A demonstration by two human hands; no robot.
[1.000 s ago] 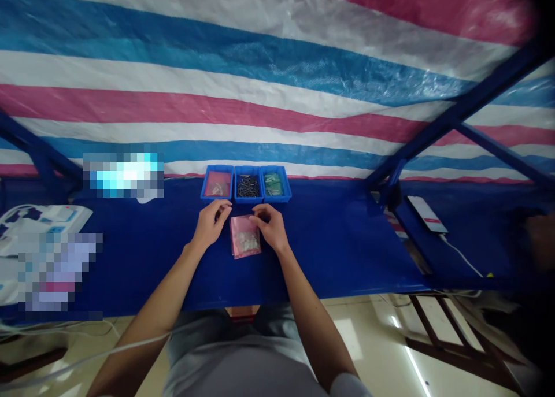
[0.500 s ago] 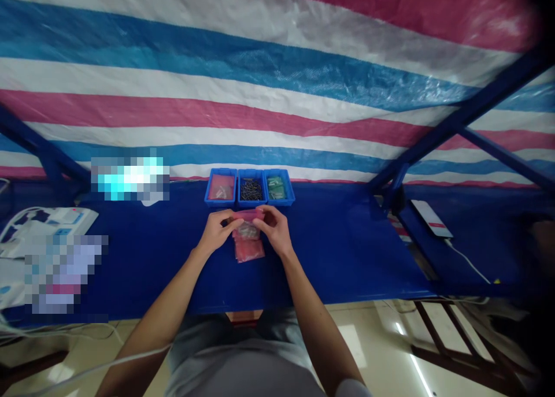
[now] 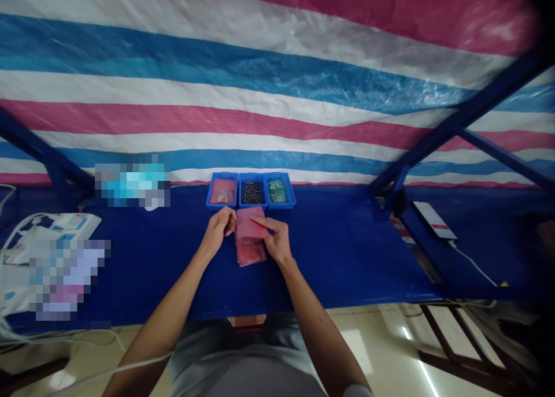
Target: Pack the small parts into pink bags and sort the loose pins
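Note:
A small pink plastic bag (image 3: pixel 248 226) is held up between both hands above the blue table (image 3: pixel 347 252). My left hand (image 3: pixel 218 231) pinches its left edge with curled fingers. My right hand (image 3: pixel 274 239) grips its right side, the index finger lying across the front. Under it a second pink bag (image 3: pixel 251 252) lies flat on the table. Just behind the hands stand three small blue bins in a row: the left bin (image 3: pixel 222 191) holds pinkish bags, the middle bin (image 3: pixel 252 192) dark screws, the right bin (image 3: pixel 278 190) green parts.
A phone (image 3: pixel 434 219) with a white cable lies on the right part of the table. White papers and blurred items (image 3: pixel 47 235) lie at the far left. A striped tarpaulin hangs behind, with blue frame bars (image 3: pixel 459 117) at right. Another person's hand (image 3: pixel 545 235) shows at the far right.
One second ago the pink bag lay flat on the table under my fingertips. Both hands have since lifted one bag up and raised it upright, leaving another flat beneath.

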